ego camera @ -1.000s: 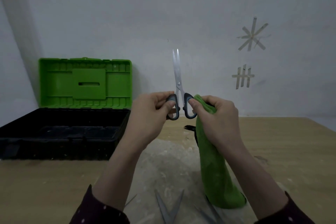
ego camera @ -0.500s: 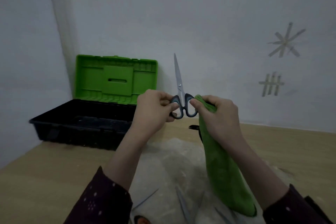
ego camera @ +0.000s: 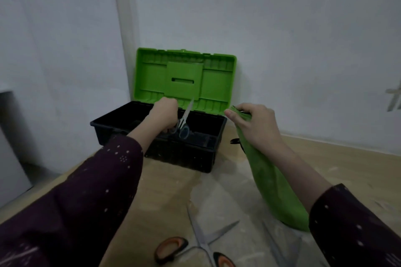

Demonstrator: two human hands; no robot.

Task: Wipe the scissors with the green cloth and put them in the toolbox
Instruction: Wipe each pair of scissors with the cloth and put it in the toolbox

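left hand (ego camera: 163,115) grips scissors (ego camera: 184,123) by handles over toolbox (ego camera: 208,158) at tabletop's far edge | right hand (ego camera: 258,128) clutches cloth (ego camera: 273,184) | scissors likely light, stiff, sharp-tipped; handles safest hold

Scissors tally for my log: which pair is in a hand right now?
The grey-handled pair, which the left hand holds over the open toolbox, blades pointing up. The orange-handled pair lies spread open on the table, untouched.

My left hand (ego camera: 163,116), gripping the scissors (ego camera: 184,128), has open way into the toolbox (ego camera: 180,156); its raised lid (ego camera: 149,76) blocks twelve o'clock. At three o'clock the cloth (ego camera: 273,186) hangs from my right hand (ego camera: 258,130), and at six o'clock orange-handled scissors (ego camera: 171,249) lie open on the table (ego camera: 165,191).
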